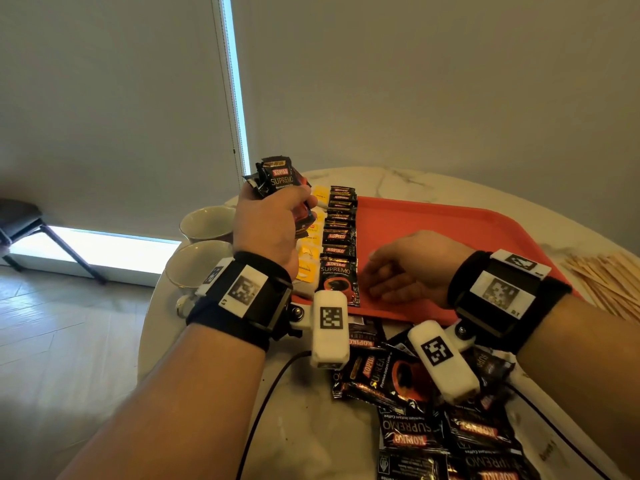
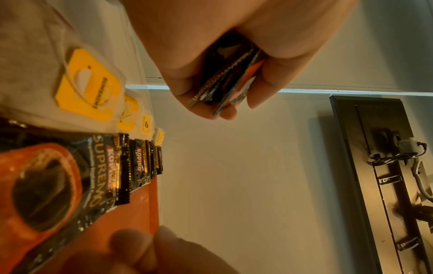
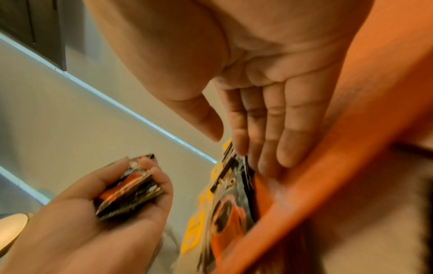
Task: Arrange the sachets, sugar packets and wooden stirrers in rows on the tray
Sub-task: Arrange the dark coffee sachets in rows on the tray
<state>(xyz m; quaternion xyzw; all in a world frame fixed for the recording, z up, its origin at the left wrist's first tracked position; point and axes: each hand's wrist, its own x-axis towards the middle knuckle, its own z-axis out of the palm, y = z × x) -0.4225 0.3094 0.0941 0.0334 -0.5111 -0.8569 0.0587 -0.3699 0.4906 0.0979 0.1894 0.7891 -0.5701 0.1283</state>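
My left hand (image 1: 273, 220) is raised over the tray's left edge and grips a bunch of black coffee sachets (image 1: 277, 176) (image 2: 225, 85) (image 3: 131, 189). On the red tray (image 1: 450, 230) a row of black coffee sachets (image 1: 341, 244) overlaps along the left side, with a row of yellow-tagged tea bags (image 1: 308, 258) beside it. My right hand (image 1: 391, 275) lies flat on the tray with straight fingers (image 3: 269, 133), its fingertips touching the right edge of the nearest sachet (image 1: 339, 282). Wooden stirrers (image 1: 602, 275) lie in a loose heap right of the tray.
A loose pile of coffee sachets (image 1: 443, 420) lies on the marble table (image 1: 304, 427) in front of the tray. Two cups (image 1: 204, 223) (image 1: 194, 261) stand left of the tray at the table's edge. A cable (image 1: 273, 382) runs across the table.
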